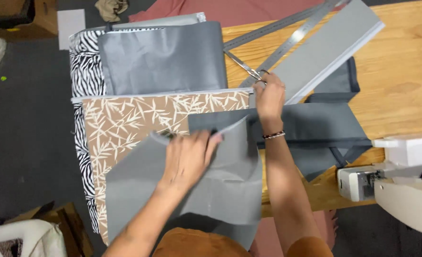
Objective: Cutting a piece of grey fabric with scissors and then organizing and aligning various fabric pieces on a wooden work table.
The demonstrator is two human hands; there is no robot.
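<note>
**Holding the grey cloth flat**

Pressing down, the left hand [188,159] lies open with fingers spread on the grey cloth [220,185], so it seems to keep it flat and still. The right hand [269,97] is closed around the scissors [247,68], just past the cloth's top edge. Under the left hand lies leaf-print cloth [139,119]. A ruler [291,40] rests beyond the right hand on the counter [401,71].

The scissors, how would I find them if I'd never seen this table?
Start at the wooden table and find the two long metal rulers crossing near its top edge. Follow them down to the right hand; the scissors poke out just above its fingers. They are the only shiny pointed blades there, far shorter than the rulers.
</note>
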